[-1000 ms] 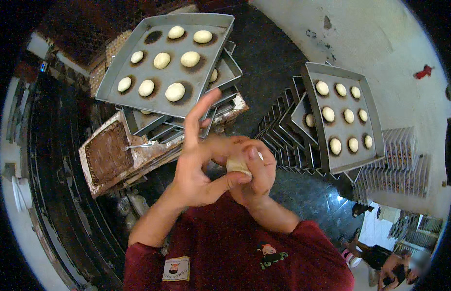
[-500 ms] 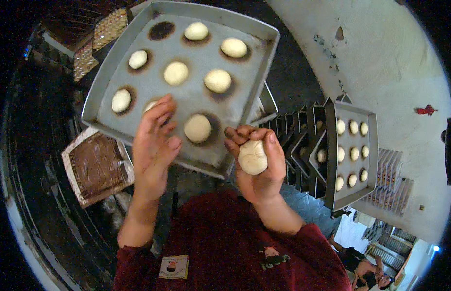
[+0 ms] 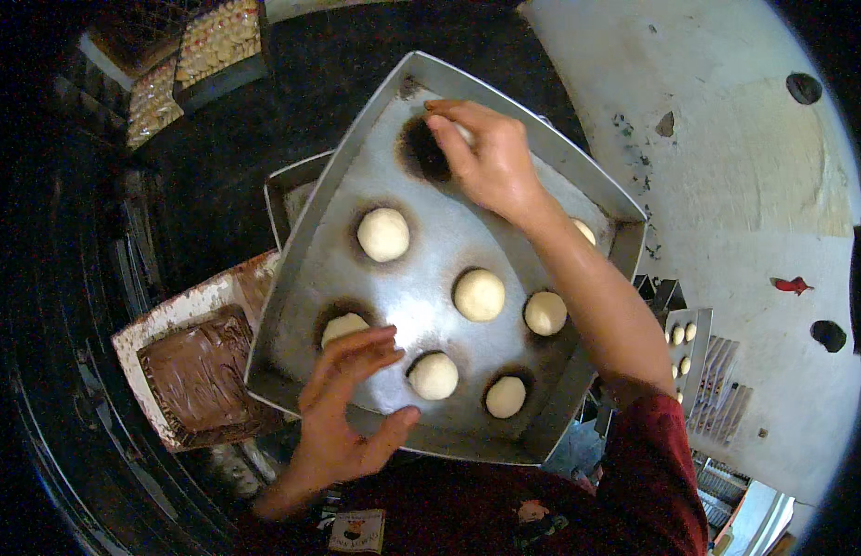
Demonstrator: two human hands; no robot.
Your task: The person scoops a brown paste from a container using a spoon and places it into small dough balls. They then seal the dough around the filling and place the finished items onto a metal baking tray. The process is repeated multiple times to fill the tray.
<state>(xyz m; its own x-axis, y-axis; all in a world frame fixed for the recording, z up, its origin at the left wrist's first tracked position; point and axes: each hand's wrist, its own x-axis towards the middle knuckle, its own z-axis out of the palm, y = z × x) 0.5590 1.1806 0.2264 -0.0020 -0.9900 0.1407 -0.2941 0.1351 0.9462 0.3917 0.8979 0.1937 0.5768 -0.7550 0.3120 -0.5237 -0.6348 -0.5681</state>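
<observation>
A square metal baking tray [image 3: 565,443] lies before me with several pale round dough balls [image 3: 480,296] spaced over dark scorch rings. My right hand [image 3: 486,157] reaches across to the tray's far corner, palm down, beside a bare dark spot [image 3: 423,148]. Its fingers are curled, and a bit of a pale dough ball [image 3: 465,134] shows between thumb and fingers; the rest of that ball is hidden. Over the tray's near left side, my left hand [image 3: 356,398] has its fingers apart and holds nothing. Its fingertips partly cover another dough ball [image 3: 342,328].
At left stands a white-rimmed box [image 3: 134,357] with a smooth brown spread [image 3: 203,375]. Another metal tray [image 3: 280,190] pokes out behind mine. Trays of packed pale pieces [image 3: 220,42] lie far left. To the right are a tray of dough balls [image 3: 695,357] and a pale wall [image 3: 727,139].
My right hand has gone from near my chest to the tray's far corner with the dough ball. The tray appears turned clockwise in view. My left hand sits lower.
</observation>
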